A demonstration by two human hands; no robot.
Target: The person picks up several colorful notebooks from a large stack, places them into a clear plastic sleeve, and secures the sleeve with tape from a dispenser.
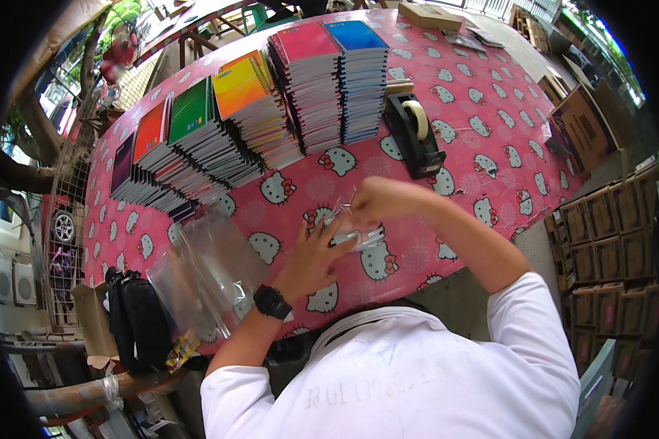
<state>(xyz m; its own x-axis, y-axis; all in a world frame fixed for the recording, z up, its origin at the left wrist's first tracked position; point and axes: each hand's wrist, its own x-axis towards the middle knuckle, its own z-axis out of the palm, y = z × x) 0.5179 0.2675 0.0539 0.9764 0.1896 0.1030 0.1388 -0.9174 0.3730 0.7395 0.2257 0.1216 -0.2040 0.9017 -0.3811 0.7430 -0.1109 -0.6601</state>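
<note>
In front of me on the pink table lies a small bundle in clear plastic (371, 238), partly covered by my fingers; what is inside I cannot make out. My left hand (316, 257), with a black watch (272, 301) on its wrist, rests on the bundle's near left side, fingers spread. At the bundle's far side my right hand (377, 200) is closed in a pinch on the clear plastic. Flat clear plastic sleeves (211, 267) lie left of my left hand. Beyond my right hand stands a black tape dispenser (415, 139) with a pale roll.
Tall stacks of spiral notebooks, blue (362, 88), pink (316, 95), yellow (267, 121), green (198, 124) and red (154, 135), line the far side. A black bag (140, 318) sits at the left edge. Brown cartons (611, 241) are piled at the right.
</note>
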